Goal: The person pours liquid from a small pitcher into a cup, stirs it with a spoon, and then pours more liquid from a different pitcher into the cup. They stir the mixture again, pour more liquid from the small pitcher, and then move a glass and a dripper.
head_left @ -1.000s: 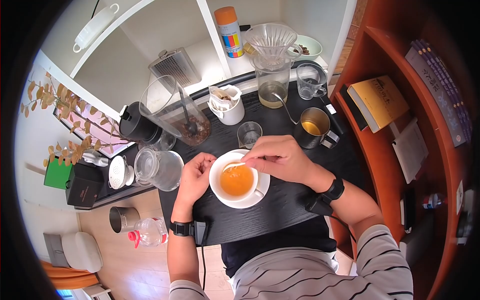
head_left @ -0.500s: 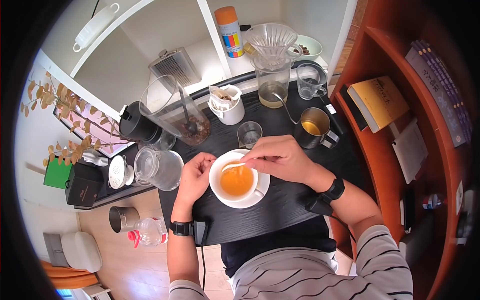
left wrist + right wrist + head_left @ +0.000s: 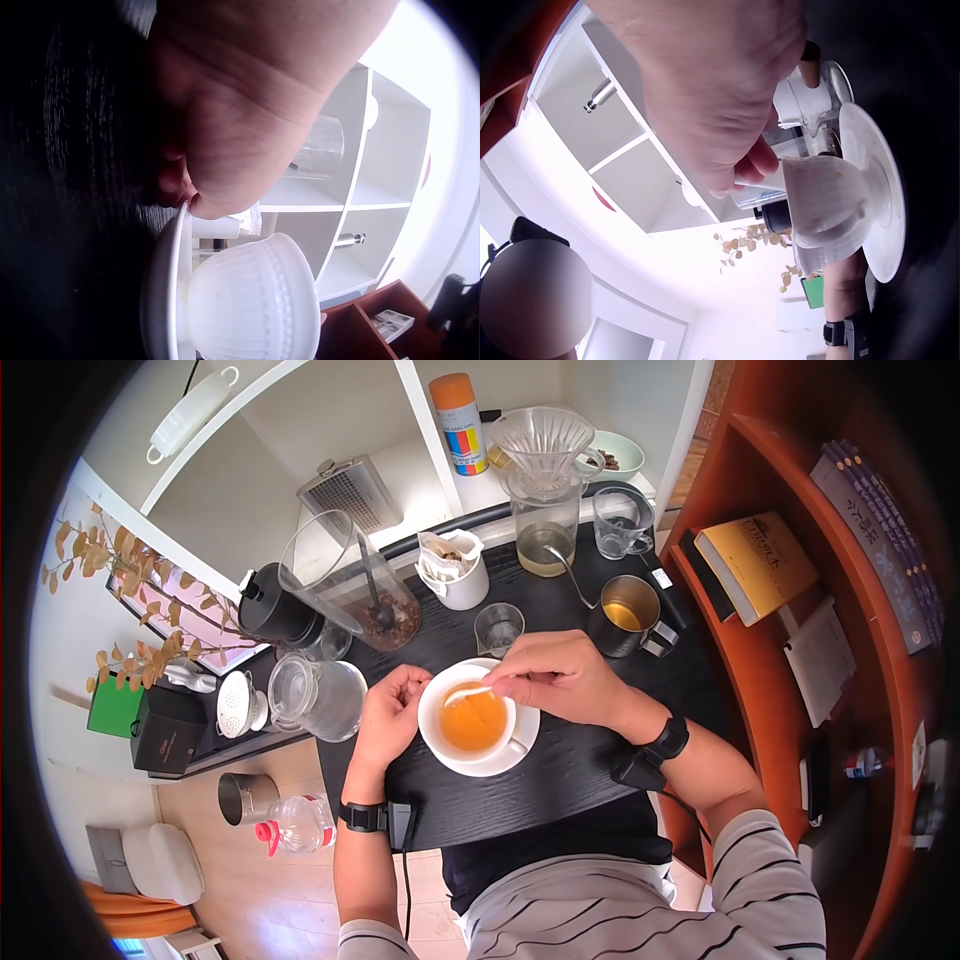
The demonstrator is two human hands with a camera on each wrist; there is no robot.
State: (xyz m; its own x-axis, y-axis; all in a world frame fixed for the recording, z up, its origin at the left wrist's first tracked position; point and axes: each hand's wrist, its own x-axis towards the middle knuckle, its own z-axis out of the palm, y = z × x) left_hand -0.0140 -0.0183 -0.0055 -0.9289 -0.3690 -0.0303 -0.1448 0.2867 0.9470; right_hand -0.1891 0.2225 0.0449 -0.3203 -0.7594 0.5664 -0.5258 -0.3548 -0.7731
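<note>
Head view: top end of the white spoon [image 3: 466, 694] lost under the right hand [image 3: 555, 680]; dipped depth can't be told. Middle of the saucer [image 3: 528, 732] covered by the cup [image 3: 428, 722]. Striped shirt [image 3: 600, 910] cut off at 6 o'clock. Books [image 3: 875, 535], between 2 and 3 o'clock: spine print too small to read. Left wrist view: cup, saucer cropped at 6 o'clock; left hand [image 3: 247, 97], fingers deep in shadow. Right wrist view: cup wall hides the spoon's lower end.
</note>
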